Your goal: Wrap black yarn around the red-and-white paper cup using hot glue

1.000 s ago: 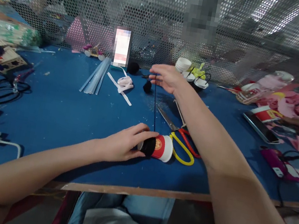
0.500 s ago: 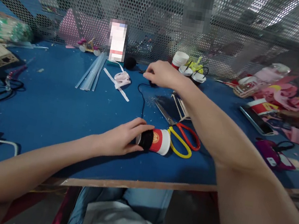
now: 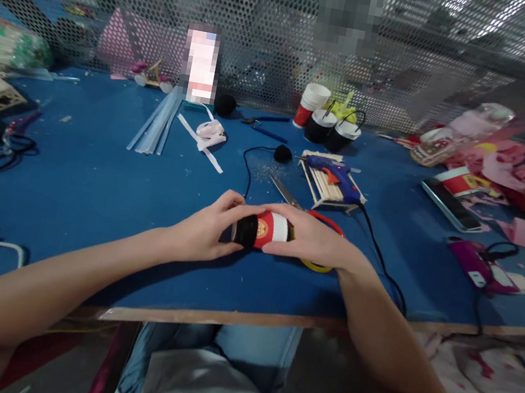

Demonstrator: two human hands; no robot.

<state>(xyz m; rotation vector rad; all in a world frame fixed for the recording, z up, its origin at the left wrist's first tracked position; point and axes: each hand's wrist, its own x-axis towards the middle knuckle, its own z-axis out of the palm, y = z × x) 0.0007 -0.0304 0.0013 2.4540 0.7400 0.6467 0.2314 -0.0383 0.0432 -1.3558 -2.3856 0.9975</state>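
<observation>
Currently, a paper cup [image 3: 273,228] is held on its side between the left hand [image 3: 209,228] and the right hand [image 3: 319,238], near the front edge of the counter [image 3: 94,173]. The narrow end, wound in black cord [image 3: 245,230], is gripped by the left hand, whose fingers and thumb are closed around it. The wide white end is enclosed by the right hand, with the fingers set along the far side and the thumb along the near side. Whether the cup is supported from below cannot be determined.

Beyond the left hand, a loose strand [image 3: 247,168] of the cord is led in a curve to a small black ball [image 3: 283,154]. White ribbon [image 3: 211,135] and a bundle of clear strips [image 3: 156,123] are laid farther out on the same side. Scissors [image 3: 286,192] are positioned under and just beyond the right hand, by which the handles are partly covered. Farther out from that hand, a blue glue gun [image 3: 342,177] is rested on a frame of wooden sticks [image 3: 319,188], and its cable [image 3: 379,241] is routed past the hand's right side. Pliers [image 3: 255,122] are placed well beyond both hands.
</observation>
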